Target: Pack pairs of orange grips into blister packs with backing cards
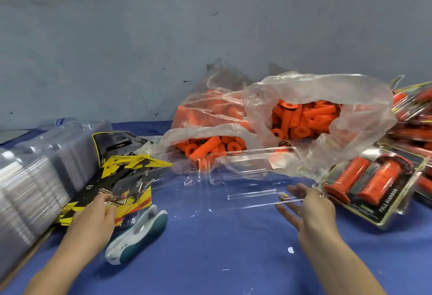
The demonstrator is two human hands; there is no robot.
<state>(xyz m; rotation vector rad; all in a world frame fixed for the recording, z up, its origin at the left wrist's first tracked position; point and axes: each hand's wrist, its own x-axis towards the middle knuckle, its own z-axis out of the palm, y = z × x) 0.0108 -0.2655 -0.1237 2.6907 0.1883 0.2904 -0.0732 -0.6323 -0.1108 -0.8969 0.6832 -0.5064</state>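
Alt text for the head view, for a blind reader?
A person's left hand touches yellow-black backing cards while the open right hand is at an empty clear blister pack; bags of orange grips lie behind on a blue table.

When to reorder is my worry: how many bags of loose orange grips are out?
2. One open bag lies centre-right; the other bag lies beside it on the left. Others may be hidden.

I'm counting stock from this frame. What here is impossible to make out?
All in the head view:
1. Most orange grips: buried and veiled by the plastic bag.
2. The stack of empty blisters: blurred and cut by the left edge.
3. Print on the backing cards: blurred, partly under the left hand.
4. The finished packs: the pile is cut by the right edge.
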